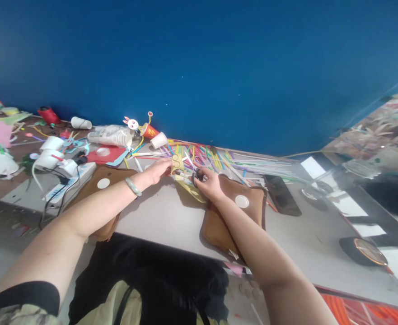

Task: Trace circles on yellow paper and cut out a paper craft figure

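In the head view my left hand [160,170] is closed on the edge of a yellow paper piece [177,163] with drawn outlines. Just to its right, my right hand [208,182] is closed round the dark handles of a pair of scissors [194,177], whose blades point left at the paper. A larger yellow sheet [191,191] lies under the scissors on the table. Behind both hands many coloured sticks [202,155] are spread out. Brown padded pouches lie beneath my arms, one on the left [99,198] and one on the right [234,212].
A power strip [72,180] with cables and white paper cups [110,136] stand at the left. Near the blue wall is a red cup [149,131] with a rabbit figure. A dark phone [282,195] lies to the right, with a round dark object [363,252] farther right.
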{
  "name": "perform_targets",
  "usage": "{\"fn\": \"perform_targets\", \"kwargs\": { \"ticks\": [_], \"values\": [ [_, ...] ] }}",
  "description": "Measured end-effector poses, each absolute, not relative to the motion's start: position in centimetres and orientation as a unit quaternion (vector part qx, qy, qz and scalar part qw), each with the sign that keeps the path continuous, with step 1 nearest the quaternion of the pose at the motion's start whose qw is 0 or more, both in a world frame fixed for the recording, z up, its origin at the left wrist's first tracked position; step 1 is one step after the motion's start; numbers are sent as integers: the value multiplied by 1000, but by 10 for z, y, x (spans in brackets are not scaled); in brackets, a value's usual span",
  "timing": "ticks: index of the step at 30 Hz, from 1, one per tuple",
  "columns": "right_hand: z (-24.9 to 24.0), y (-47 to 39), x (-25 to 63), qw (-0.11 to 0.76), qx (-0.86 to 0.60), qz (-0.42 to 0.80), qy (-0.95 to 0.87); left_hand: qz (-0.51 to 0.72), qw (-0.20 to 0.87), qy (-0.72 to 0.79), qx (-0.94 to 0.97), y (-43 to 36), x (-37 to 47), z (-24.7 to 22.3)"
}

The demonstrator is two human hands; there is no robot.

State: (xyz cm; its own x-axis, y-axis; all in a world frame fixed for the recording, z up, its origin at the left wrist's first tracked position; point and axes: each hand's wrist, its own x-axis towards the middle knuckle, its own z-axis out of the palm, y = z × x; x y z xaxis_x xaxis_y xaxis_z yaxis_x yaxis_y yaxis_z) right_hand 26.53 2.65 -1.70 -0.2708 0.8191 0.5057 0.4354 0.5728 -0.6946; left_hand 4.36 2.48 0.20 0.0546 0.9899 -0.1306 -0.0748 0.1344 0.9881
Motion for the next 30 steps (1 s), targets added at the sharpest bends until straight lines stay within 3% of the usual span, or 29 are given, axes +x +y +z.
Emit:
{"fn": "perform_targets", "kwargs": {
  "ticks": [4, 8, 16, 30],
  "values": [
    [-19, 29, 266, 450, -440, 228, -743, 407, 609, 468, 495, 12, 49, -4],
    [-22, 30, 266, 387, -442, 190, -787, 285, 619, 424, 597, 11, 42, -8],
    [-27, 30, 265, 243, -488, 110, -831, 18, 381, 326, 865, 4, 25, 4],
    [-28, 33, 268, 248, -495, 149, -819, 57, 164, 344, 923, 5, 29, -8]
  ]
}}
